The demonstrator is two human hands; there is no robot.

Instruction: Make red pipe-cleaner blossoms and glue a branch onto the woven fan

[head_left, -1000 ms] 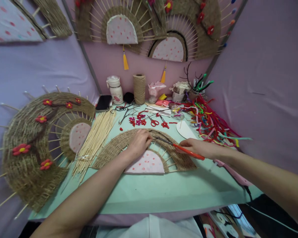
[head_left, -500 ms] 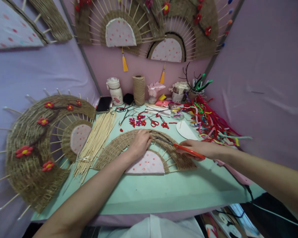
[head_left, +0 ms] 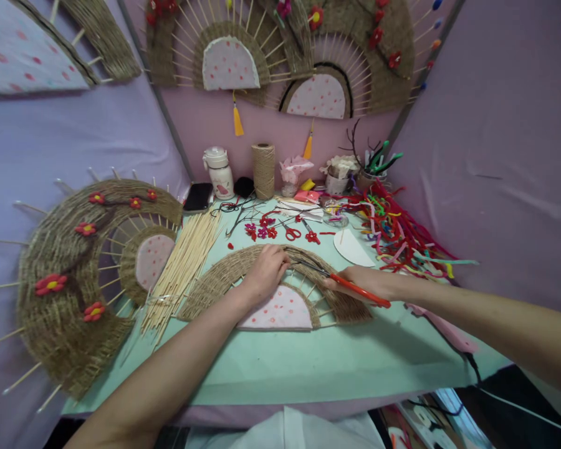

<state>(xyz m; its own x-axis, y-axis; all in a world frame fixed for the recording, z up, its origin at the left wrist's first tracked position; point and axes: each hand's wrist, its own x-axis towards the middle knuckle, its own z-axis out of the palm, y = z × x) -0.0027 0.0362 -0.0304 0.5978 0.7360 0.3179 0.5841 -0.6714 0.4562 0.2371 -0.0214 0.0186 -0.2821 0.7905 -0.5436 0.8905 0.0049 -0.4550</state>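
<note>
Well, furthest to my left a big woven fan [head_left: 51,249] leans up on edge, red flowers with yellow centres dotted along its dark branch, its pale rods sticking out past the rim. Just beside it a loose bundle of thin sticks [head_left: 187,255] lies slantwise on the mint-green tabletop [head_left: 262,374], with a dark phone [head_left: 198,197] and a white lidded bottle [head_left: 219,174] behind. Next comes the smaller woven fan [head_left: 210,280], flat on the table right in front of me, arch away from me and the straight edge of its spotted white panel [head_left: 280,310] towards me. My left hand [head_left: 263,274] rests on top of that arch, fingers bent and drawn together; whether they pinch anything I can't tell. Beyond it stands a spool of twine [head_left: 263,171]. Small red and purple flowers [head_left: 313,237] lie past the arch, around a pair of small red scissors [head_left: 292,233]. My right hand [head_left: 362,280] is wrapped round the orange-red handles of a long metal tool [head_left: 362,291], whose tip reaches over the arch close to my left fingertips. Further right are a white half-disc [head_left: 354,248] and a tangled heap of coloured fuzzy stems [head_left: 397,231].
</note>
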